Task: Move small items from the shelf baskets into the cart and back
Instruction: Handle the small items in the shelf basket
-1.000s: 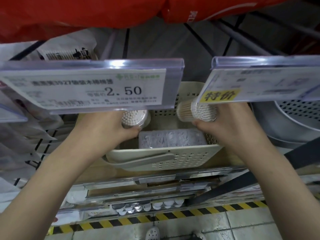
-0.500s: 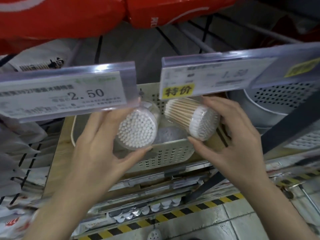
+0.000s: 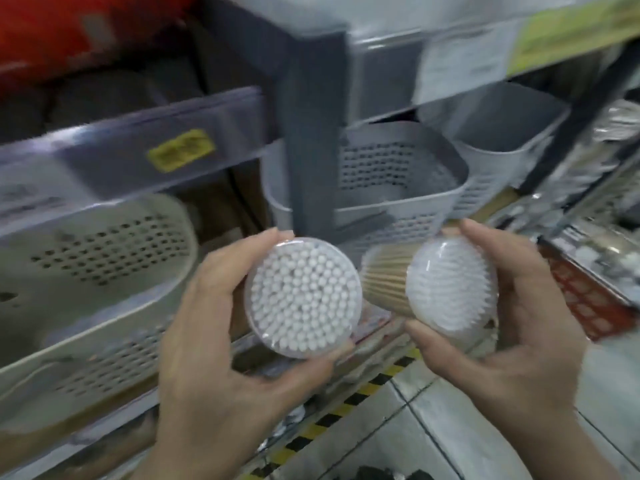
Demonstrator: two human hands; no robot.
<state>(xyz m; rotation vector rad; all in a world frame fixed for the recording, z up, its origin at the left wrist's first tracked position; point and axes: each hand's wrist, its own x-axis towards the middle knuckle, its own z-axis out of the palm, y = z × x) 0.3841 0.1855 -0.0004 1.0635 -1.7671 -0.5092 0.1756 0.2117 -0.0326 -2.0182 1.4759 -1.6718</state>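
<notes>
The left hand gripped a round cotton swab tub between thumb and fingertips, its white tips facing the camera. Just to its right, the right hand curled round a second swab tub, tilted sideways. Both were held near the shelf, in front of the cream basket and grey basket.

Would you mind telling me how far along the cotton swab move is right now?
Done: both tubs are out of the shelf baskets. In hand: the left hand grips one swab tub, the right hand the other swab tub. Left: placing them in the cart, which is not in view.
</notes>
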